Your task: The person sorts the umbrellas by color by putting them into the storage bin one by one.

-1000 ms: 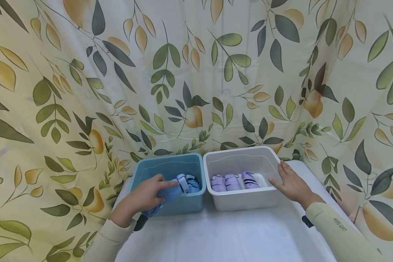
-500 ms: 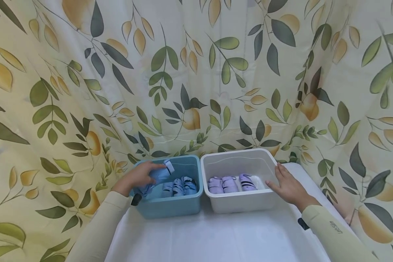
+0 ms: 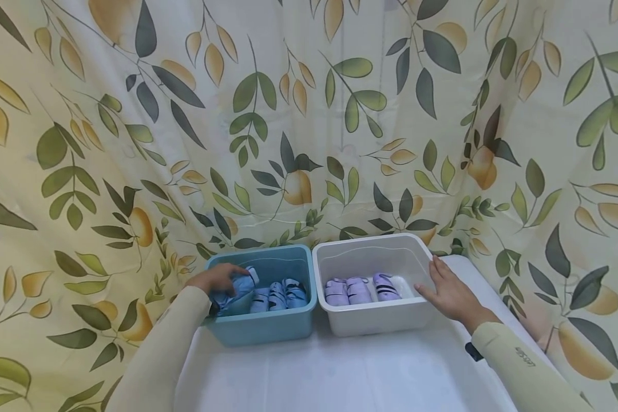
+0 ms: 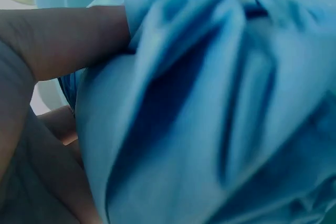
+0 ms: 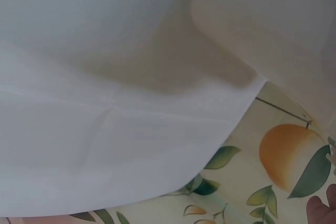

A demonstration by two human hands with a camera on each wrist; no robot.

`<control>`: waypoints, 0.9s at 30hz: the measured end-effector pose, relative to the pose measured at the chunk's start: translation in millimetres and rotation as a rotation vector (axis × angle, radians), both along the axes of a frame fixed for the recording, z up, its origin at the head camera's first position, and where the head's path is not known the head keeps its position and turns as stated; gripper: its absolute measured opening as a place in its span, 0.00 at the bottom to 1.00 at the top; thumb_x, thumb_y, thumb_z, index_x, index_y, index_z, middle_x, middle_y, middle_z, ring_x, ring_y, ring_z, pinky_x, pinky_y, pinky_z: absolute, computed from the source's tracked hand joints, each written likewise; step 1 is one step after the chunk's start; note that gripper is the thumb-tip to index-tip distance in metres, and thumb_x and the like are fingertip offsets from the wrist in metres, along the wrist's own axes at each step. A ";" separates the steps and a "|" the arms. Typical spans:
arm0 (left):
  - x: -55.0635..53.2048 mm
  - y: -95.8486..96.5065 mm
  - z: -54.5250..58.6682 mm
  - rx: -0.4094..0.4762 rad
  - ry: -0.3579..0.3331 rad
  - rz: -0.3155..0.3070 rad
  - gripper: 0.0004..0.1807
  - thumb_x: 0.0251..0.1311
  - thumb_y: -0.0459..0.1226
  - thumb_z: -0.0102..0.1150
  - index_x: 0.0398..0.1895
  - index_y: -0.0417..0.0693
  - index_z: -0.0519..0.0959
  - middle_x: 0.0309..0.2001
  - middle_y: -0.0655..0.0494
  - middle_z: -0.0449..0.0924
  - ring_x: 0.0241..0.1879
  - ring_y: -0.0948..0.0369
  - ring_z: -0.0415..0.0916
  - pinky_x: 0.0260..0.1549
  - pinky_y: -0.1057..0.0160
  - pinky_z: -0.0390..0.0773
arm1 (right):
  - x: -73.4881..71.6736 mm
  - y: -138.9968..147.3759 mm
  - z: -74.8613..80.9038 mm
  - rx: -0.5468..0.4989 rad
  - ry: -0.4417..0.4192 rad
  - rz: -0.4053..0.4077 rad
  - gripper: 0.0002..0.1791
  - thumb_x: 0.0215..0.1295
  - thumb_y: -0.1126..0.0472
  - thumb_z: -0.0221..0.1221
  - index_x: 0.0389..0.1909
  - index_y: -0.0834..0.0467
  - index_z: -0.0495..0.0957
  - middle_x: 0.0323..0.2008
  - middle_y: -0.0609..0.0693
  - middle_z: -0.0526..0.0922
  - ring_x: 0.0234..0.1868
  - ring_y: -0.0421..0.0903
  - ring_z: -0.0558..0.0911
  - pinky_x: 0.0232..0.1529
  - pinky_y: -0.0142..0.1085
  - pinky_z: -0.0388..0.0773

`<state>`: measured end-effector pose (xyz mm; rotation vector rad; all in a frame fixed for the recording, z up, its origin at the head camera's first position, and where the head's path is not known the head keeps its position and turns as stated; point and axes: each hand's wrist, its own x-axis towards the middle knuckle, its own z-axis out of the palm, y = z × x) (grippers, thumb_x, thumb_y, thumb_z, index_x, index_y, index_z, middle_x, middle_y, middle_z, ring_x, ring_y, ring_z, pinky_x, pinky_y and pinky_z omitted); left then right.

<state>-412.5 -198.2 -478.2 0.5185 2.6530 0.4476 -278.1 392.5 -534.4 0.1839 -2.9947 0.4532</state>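
My left hand (image 3: 213, 279) reaches over the left side of the blue bin (image 3: 268, 328) and grips a loosely rolled bundle of light blue fabric (image 3: 246, 281). In the left wrist view, deep folds of the fabric bundle (image 4: 210, 108) fill most of the picture, with a finger (image 4: 79, 38) against it. Several smaller blue fabric rolls (image 3: 277, 296) with dark stripes stand in a row beside it. My right hand (image 3: 454, 293) has straight fingers and rests at the right rim of the white bin (image 3: 381, 320). Three lilac fabric rolls (image 3: 359, 290) with dark bands stand inside that bin.
Both bins stand side by side near the back of a table covered with a white cloth (image 3: 340, 372). A curtain (image 3: 309, 114) printed with leaves and fruit surrounds the table at the back and sides. The table's edge (image 5: 231, 129) shows in the right wrist view.
My left hand moves left and lowers the blue bundle into the left part of the blue bin, beside the other rolls. My right hand stays at the white bin's rim.
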 end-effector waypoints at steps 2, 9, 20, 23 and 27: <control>-2.2 0.0 -1.1 0.006 -0.024 0.018 0.35 0.47 0.27 0.71 0.62 0.58 0.77 0.66 0.42 0.66 0.57 0.49 0.66 0.56 0.43 0.67 | 0.7 1.0 -0.9 0.000 0.001 0.000 0.53 0.69 0.32 0.44 0.71 0.77 0.45 0.73 0.71 0.41 0.71 0.70 0.45 0.66 0.63 0.48; -8.8 -1.2 -8.1 -0.007 -0.063 0.073 0.33 0.47 0.28 0.71 0.61 0.54 0.78 0.65 0.38 0.67 0.55 0.47 0.67 0.56 0.40 0.67 | 0.2 1.1 -0.7 0.003 0.003 -0.003 0.53 0.69 0.33 0.44 0.71 0.77 0.45 0.73 0.71 0.41 0.72 0.70 0.45 0.66 0.63 0.48; -13.2 1.0 -24.9 -0.033 -0.097 0.151 0.31 0.47 0.29 0.70 0.60 0.46 0.78 0.62 0.37 0.69 0.52 0.48 0.69 0.56 0.44 0.69 | 1.1 1.0 2.0 0.011 0.016 -0.013 0.54 0.69 0.32 0.43 0.71 0.77 0.46 0.73 0.72 0.43 0.71 0.70 0.47 0.66 0.62 0.49; -11.9 2.0 -33.5 -0.039 -0.106 0.173 0.31 0.46 0.29 0.71 0.58 0.44 0.78 0.58 0.40 0.73 0.47 0.50 0.71 0.51 0.48 0.73 | 0.5 0.1 0.6 -0.003 0.029 -0.004 0.53 0.69 0.32 0.44 0.70 0.77 0.47 0.73 0.72 0.44 0.71 0.69 0.47 0.65 0.62 0.50; -11.0 2.4 -46.8 -0.011 -0.125 0.217 0.31 0.43 0.29 0.73 0.57 0.44 0.79 0.50 0.45 0.78 0.41 0.53 0.73 0.44 0.53 0.77 | 1.0 0.2 0.1 -0.007 0.016 -0.007 0.54 0.69 0.32 0.44 0.71 0.77 0.47 0.73 0.71 0.43 0.72 0.69 0.47 0.65 0.63 0.50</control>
